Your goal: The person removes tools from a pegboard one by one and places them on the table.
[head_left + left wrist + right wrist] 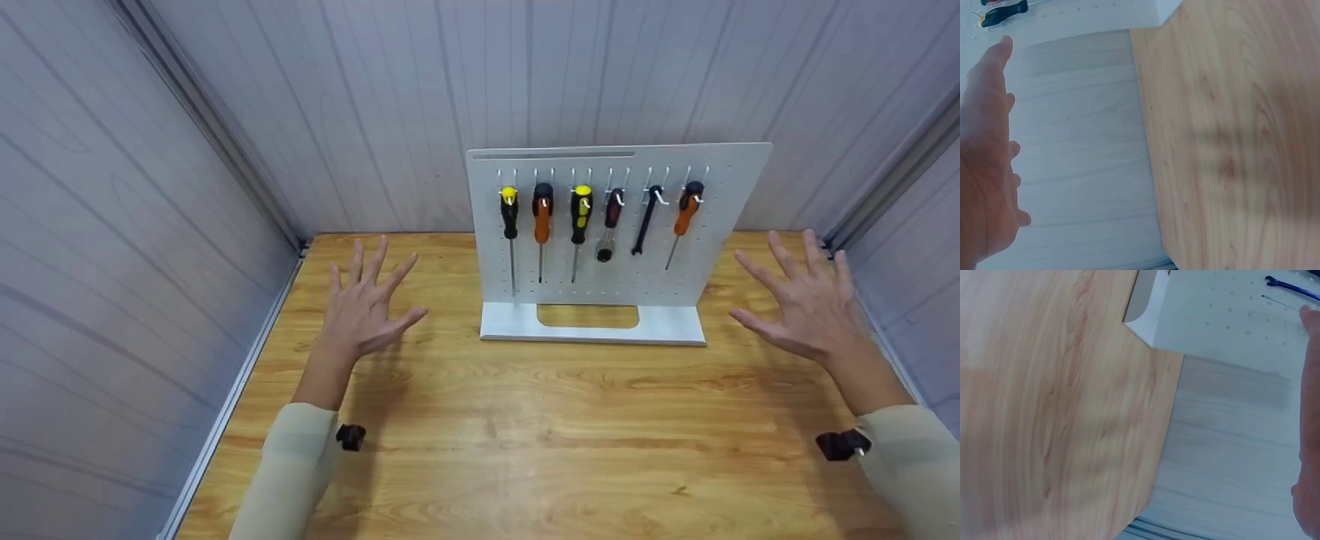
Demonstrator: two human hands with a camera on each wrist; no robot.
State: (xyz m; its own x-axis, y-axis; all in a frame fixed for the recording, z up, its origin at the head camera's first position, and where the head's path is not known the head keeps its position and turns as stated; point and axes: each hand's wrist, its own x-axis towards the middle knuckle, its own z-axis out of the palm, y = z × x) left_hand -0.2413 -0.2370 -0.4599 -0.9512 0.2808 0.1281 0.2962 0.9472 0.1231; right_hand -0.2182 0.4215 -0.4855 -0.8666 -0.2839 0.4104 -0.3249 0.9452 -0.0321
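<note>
L hand, ctr-left, & R hand, far right: both released, fingers spread. Upper ctr-right: pegboard w/ 4 screwdrivers, ratchet, combo wrench.

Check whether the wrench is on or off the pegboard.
On. In the head view, the wrench hangs by its upper end from a hook on the pegboard, slanting slightly, its lower end above the base.

A wooden table with yellow-brown grain and a small dark knot meets a grey back wall marked with darker lines. A left wall and a right wall, similarly grey, flank it. Posts line both corners, and a pale strip edges the table's left side.
</note>
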